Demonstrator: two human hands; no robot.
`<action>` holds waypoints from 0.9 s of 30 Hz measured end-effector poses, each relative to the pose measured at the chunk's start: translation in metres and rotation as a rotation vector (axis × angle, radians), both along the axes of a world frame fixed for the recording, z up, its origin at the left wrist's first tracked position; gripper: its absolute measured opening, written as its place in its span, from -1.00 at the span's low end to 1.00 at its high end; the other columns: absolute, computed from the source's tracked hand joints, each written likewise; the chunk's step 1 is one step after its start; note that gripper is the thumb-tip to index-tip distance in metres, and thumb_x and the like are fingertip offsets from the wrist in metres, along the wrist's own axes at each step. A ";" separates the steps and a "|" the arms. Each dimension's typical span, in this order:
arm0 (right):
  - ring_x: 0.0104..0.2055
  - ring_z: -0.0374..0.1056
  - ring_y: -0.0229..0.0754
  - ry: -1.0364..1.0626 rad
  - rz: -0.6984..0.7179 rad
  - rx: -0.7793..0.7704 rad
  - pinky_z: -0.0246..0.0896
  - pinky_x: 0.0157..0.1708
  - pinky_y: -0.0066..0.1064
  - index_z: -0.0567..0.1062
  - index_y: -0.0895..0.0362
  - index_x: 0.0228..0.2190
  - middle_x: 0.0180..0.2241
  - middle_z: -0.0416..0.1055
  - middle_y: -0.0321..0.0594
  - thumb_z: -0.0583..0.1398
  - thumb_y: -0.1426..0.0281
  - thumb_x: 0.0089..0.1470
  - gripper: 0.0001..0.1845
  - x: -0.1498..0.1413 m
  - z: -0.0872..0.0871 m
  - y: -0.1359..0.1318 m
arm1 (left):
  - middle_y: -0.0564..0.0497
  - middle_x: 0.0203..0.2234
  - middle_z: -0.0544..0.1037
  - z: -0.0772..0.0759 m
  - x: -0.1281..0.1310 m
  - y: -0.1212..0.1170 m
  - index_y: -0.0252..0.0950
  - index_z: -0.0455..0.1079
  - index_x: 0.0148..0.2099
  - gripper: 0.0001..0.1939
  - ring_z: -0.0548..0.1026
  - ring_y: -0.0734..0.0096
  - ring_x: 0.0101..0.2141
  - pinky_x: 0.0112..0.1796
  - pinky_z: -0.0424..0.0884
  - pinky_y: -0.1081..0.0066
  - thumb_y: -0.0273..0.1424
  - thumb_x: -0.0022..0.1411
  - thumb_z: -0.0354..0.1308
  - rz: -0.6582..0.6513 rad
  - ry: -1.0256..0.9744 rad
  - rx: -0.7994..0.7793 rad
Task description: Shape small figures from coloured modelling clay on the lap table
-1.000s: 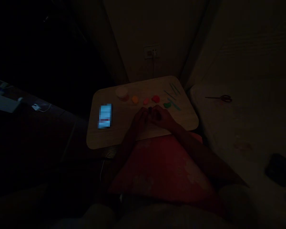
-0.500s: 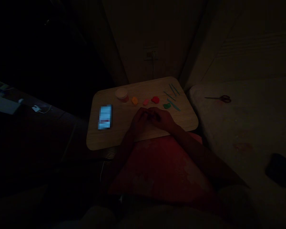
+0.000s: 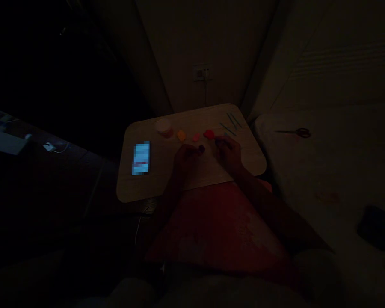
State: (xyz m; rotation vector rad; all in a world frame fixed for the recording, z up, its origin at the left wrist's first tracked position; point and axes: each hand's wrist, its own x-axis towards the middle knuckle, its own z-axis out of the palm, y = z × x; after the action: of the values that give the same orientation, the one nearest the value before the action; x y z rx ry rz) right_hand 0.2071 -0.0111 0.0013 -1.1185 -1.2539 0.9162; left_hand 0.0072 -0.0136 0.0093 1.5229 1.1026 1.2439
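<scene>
Dim light; small table with a pale wood-grain top and rounded corners, both forearms crossing its near edge; left hand over the middle of the top, fingers bent and nearly closed, a small dark lump pinched at the fingertips; right hand apart from it, toward the right edge, fingers loosely curled; whether it grips anything, cannot tell; its fingertips just beside a bright red soft-looking lump, contact unclear.

Left of the red lump, a row along the far half: flattened pink lump, then rounded orange lump, then round tub with a pale lid toward the far left corner; bright-screened rectangular phone near the left edge; thin blue-green sticks by the far right corner; beyond the right edge, dark-handled scissors on a pale surface; red patterned cloth below the near edge.
</scene>
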 end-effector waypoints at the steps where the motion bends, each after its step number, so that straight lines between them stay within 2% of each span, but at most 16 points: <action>1: -0.49 0.36 -0.21 0.078 -0.042 -0.028 0.23 -0.52 -0.38 0.60 0.05 -0.07 -0.36 0.54 -0.21 0.16 0.25 0.15 -0.63 0.001 -0.001 0.001 | -0.06 -0.24 0.63 0.000 0.000 0.000 -0.24 0.39 -0.12 -0.69 0.63 0.31 -0.20 -0.09 0.54 0.28 -0.15 0.28 0.31 -0.003 0.005 -0.004; 3: -0.56 0.25 -0.26 0.176 -0.084 -0.054 0.16 -0.57 -0.41 0.61 0.07 -0.15 -0.47 0.45 -0.28 0.22 0.23 0.08 -0.68 0.002 -0.001 0.003 | -0.07 -0.21 0.65 0.001 0.001 0.000 -0.25 0.46 -0.06 -0.68 0.64 0.30 -0.20 -0.08 0.55 0.27 -0.15 0.28 0.31 -0.025 0.011 0.002; 5: -0.57 0.23 -0.27 0.201 -0.076 -0.065 0.12 -0.59 -0.42 0.60 0.06 -0.19 -0.50 0.40 -0.31 0.25 0.21 0.05 -0.69 0.002 0.000 0.004 | -0.09 -0.15 0.67 0.003 0.000 -0.001 -0.24 0.53 -0.02 -0.68 0.64 0.27 -0.14 -0.02 0.54 0.23 -0.16 0.30 0.29 -0.045 0.038 0.027; 8: -0.56 0.21 -0.28 0.190 -0.059 -0.072 0.10 -0.59 -0.42 0.59 0.06 -0.19 -0.49 0.38 -0.31 0.24 0.17 0.07 -0.68 0.001 -0.001 0.004 | -0.09 -0.13 0.69 0.006 -0.002 -0.001 -0.23 0.63 -0.10 -0.75 0.63 0.21 -0.08 0.04 0.52 0.20 -0.20 0.30 0.29 -0.057 0.114 0.060; 15: -0.56 0.20 -0.27 0.177 -0.054 -0.077 0.10 -0.59 -0.42 0.58 0.05 -0.17 -0.51 0.34 -0.33 0.23 0.17 0.09 -0.68 0.001 -0.003 0.005 | -0.06 -0.26 0.72 0.004 -0.001 -0.001 -0.25 0.64 -0.25 -0.78 0.65 0.21 -0.18 -0.03 0.56 0.19 -0.20 0.20 0.38 -0.011 0.133 -0.038; 20: -0.54 0.22 -0.28 0.146 -0.051 -0.072 0.11 -0.58 -0.44 0.57 0.06 -0.17 -0.48 0.37 -0.32 0.22 0.15 0.12 -0.69 0.001 -0.005 0.006 | -0.03 -0.37 0.67 0.002 -0.002 0.000 -0.27 0.57 -0.35 -0.71 0.61 0.27 -0.31 -0.21 0.55 0.28 -0.16 0.05 0.46 0.024 0.141 -0.049; 23: -0.55 0.21 -0.29 0.155 -0.048 -0.062 0.12 -0.58 -0.43 0.58 0.07 -0.17 -0.47 0.39 -0.31 0.24 0.16 0.12 -0.69 0.001 -0.006 0.006 | 0.04 -0.49 0.60 0.004 -0.002 -0.002 -0.28 0.48 -0.43 -0.66 0.52 0.38 -0.43 -0.37 0.45 0.39 -0.18 -0.05 0.51 0.062 0.182 -0.069; 25: -0.56 0.20 -0.30 0.171 -0.046 -0.056 0.12 -0.58 -0.44 0.59 0.07 -0.19 -0.47 0.39 -0.32 0.26 0.18 0.10 -0.70 0.001 -0.006 0.006 | 0.09 -0.55 0.54 0.007 -0.002 -0.003 -0.28 0.43 -0.48 -0.64 0.45 0.44 -0.49 -0.43 0.38 0.43 -0.20 -0.05 0.51 0.081 0.205 -0.091; 27: -0.55 0.20 -0.31 0.179 -0.045 -0.059 0.11 -0.58 -0.45 0.59 0.07 -0.20 -0.46 0.40 -0.31 0.27 0.19 0.08 -0.72 0.001 -0.005 0.006 | 0.11 -0.59 0.51 0.010 -0.001 -0.005 -0.28 0.41 -0.50 -0.66 0.43 0.46 -0.52 -0.46 0.35 0.45 -0.21 0.02 0.47 0.086 0.210 -0.118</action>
State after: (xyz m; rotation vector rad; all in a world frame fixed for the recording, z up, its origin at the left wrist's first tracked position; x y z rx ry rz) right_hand 0.2080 -0.0049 -0.0039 -1.0811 -1.0574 1.0017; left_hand 0.0059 -0.0185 0.0198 1.5557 1.3667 1.0730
